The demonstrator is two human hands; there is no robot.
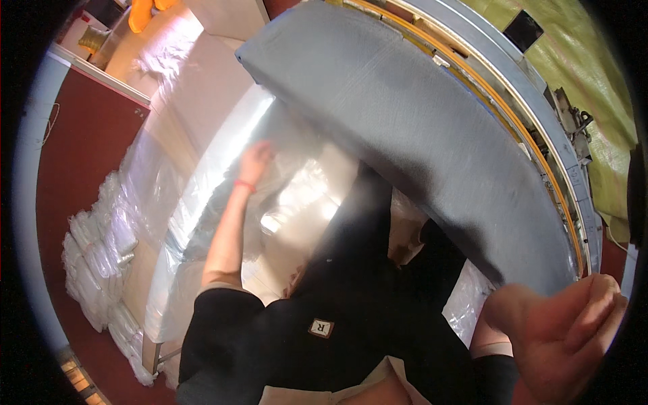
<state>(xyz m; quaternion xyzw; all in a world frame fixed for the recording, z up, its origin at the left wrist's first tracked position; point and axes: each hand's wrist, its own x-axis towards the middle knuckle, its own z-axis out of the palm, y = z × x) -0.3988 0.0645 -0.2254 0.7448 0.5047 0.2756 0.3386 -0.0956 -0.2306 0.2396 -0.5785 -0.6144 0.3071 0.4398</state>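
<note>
My left hand (pixel 256 160), with a red band at the wrist, reaches out over a shiny clear plastic covering (pixel 223 145) on the left. Motion smears its fingers, so their grip cannot be told. Close to the camera at the lower right, my right hand (pixel 563 327) is raised, with its fingers curled tightly together. Whatever it may hold is hidden. It overlaps the near end of a long grey padded surface (pixel 378 88). That surface has dark stains along its inner edge and stretches from the upper middle to the lower right.
Bundles of folded clear plastic (pixel 101 250) lie at the left against a dark red floor (pixel 74 155). A pale metal rail (pixel 570 169) with an orange strip (pixel 526 128) borders the grey surface. Beyond it hangs yellow-green sheeting (pixel 587 74). Orange items (pixel 140 15) sit at the far left.
</note>
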